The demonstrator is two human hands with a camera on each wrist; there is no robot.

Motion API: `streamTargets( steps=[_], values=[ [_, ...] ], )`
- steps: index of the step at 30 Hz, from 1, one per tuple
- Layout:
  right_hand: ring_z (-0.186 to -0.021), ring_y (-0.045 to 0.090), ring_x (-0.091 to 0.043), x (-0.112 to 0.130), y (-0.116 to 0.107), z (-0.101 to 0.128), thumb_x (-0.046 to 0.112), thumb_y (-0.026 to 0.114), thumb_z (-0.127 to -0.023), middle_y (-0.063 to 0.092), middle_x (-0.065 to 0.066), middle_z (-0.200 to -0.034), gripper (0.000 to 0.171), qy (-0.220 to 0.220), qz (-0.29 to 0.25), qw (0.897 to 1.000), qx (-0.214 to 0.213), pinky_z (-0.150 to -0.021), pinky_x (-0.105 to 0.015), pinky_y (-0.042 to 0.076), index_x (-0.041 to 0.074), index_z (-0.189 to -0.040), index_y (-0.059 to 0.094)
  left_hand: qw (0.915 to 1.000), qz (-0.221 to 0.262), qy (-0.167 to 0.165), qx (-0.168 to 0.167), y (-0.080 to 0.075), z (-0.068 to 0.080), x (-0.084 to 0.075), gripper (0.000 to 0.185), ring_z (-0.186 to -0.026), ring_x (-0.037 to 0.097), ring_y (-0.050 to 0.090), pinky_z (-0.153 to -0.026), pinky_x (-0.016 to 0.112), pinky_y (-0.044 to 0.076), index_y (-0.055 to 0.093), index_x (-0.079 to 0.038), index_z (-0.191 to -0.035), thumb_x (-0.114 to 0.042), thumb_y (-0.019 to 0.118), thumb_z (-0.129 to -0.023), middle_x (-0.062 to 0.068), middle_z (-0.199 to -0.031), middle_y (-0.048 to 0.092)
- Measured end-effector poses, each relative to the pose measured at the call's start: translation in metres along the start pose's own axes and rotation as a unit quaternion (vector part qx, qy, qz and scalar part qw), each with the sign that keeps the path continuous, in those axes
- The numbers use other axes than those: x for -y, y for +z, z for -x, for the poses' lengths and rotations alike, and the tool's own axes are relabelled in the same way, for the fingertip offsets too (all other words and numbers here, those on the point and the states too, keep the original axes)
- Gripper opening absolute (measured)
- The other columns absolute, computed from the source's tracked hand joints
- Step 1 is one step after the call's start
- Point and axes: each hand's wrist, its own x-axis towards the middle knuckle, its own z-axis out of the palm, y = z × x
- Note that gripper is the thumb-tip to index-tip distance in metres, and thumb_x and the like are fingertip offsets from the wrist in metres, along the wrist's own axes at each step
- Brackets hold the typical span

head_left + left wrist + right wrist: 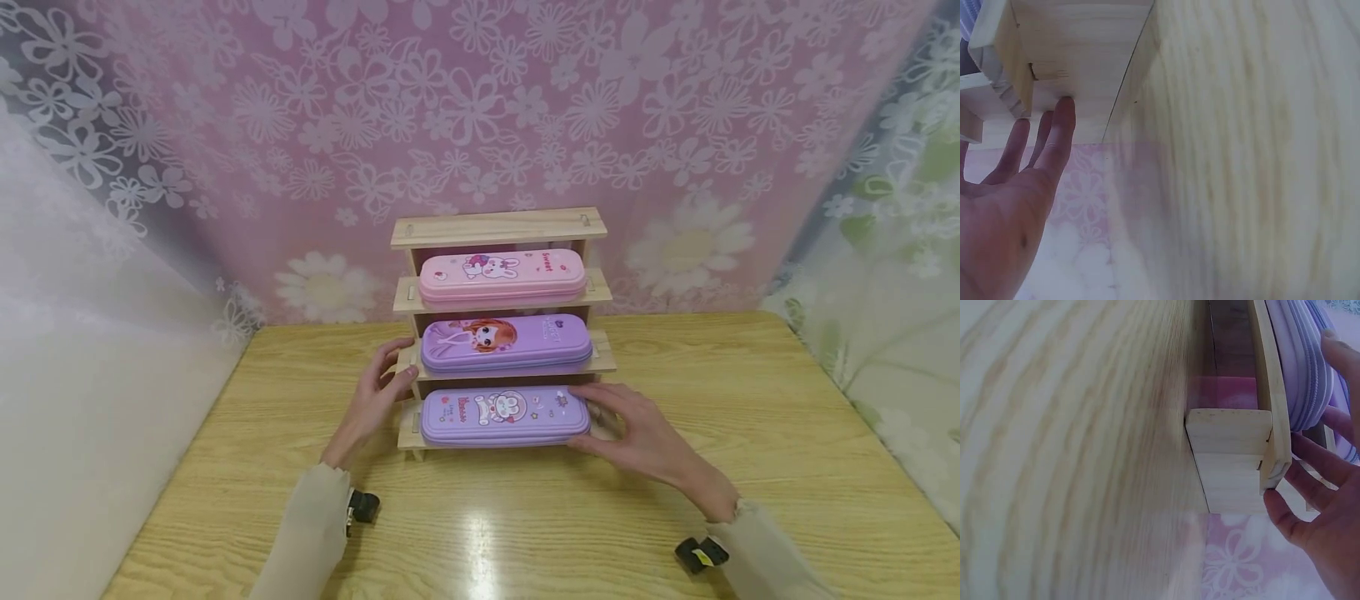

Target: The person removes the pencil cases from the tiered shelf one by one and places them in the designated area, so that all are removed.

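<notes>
A small wooden rack (498,227) stands on the table with three zipped pencil cases lying on its tiers. The top pencil case (502,275) is pink with a rabbit print; the middle one (506,343) is purple with a red-haired girl. On the lowest tier lies a lilac rabbit pencil case (506,417). My right hand (641,429) grips its right end between thumb and fingers, other fingers near the board's end (1275,450). At the rack's left side, my left hand (375,392) holds the middle board's end, fingertips on the side panel (1088,106).
The wood-grain table (285,400) spreads around the rack. A pink flowered cloth (480,108) hangs close behind it, with pale flowered sheets at the left (90,292) and right (892,250). Black wrist devices sit under both cuffs.
</notes>
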Motion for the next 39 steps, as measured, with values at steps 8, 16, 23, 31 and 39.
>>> streamTargets(
  steps=[8,16,23,31,39],
  values=[
    [-0.105,0.057,-0.013,-0.001,0.006,-0.002,0.048,0.083,-0.065,0.064,0.006,-0.115,0.069,0.013,0.009,1.0,-0.005,-0.087,-0.038,0.048,0.023,-0.124,0.058,0.9998,0.02,0.002,-0.005,-0.001,-0.005,0.01,0.046,-0.104,0.026,0.059,-0.083,0.041,0.056,0.041,-0.015,-0.139,-0.018,0.056,-0.095,0.017,-0.133,0.046],
    [-0.098,0.056,-0.009,0.006,0.002,0.001,0.05,0.086,-0.059,0.062,0.006,-0.114,0.069,0.066,-0.027,0.997,0.005,-0.081,-0.032,0.05,0.024,-0.116,0.057,0.9997,0.021,0.008,-0.014,-0.003,-0.012,0.03,0.043,-0.103,0.024,0.059,-0.081,0.043,0.056,0.044,-0.023,-0.136,-0.022,0.056,-0.095,0.014,-0.132,0.047],
    [-0.095,0.056,-0.008,0.001,-0.006,0.007,0.048,0.087,-0.058,0.061,0.009,-0.112,0.069,0.096,-0.054,0.994,0.02,-0.082,-0.035,0.051,0.023,-0.115,0.056,0.9994,0.034,0.002,-0.006,-0.002,-0.007,0.016,0.045,-0.102,0.023,0.059,-0.083,0.046,0.055,0.042,-0.015,-0.138,-0.016,0.055,-0.095,0.017,-0.133,0.046],
    [-0.096,0.056,-0.011,-0.007,-0.022,0.013,0.036,0.089,-0.061,0.056,0.008,-0.116,0.075,0.114,-0.119,0.986,0.034,-0.076,-0.03,0.053,0.023,-0.125,0.053,0.9995,0.029,0.006,-0.009,-0.002,-0.008,0.021,0.044,-0.103,0.023,0.058,-0.082,0.045,0.055,0.042,-0.018,-0.138,-0.017,0.055,-0.095,0.015,-0.133,0.046],
    [-0.1,0.059,-0.013,-0.02,-0.037,0.018,0.019,0.085,-0.069,0.049,-0.001,-0.126,0.072,0.117,-0.217,0.966,0.075,-0.075,-0.025,0.055,0.019,-0.131,0.05,0.9994,0.031,0.014,-0.012,-0.002,-0.012,0.03,0.043,-0.103,0.024,0.059,-0.083,0.05,0.054,0.042,-0.02,-0.137,-0.018,0.055,-0.096,0.014,-0.134,0.046]
  ],
)
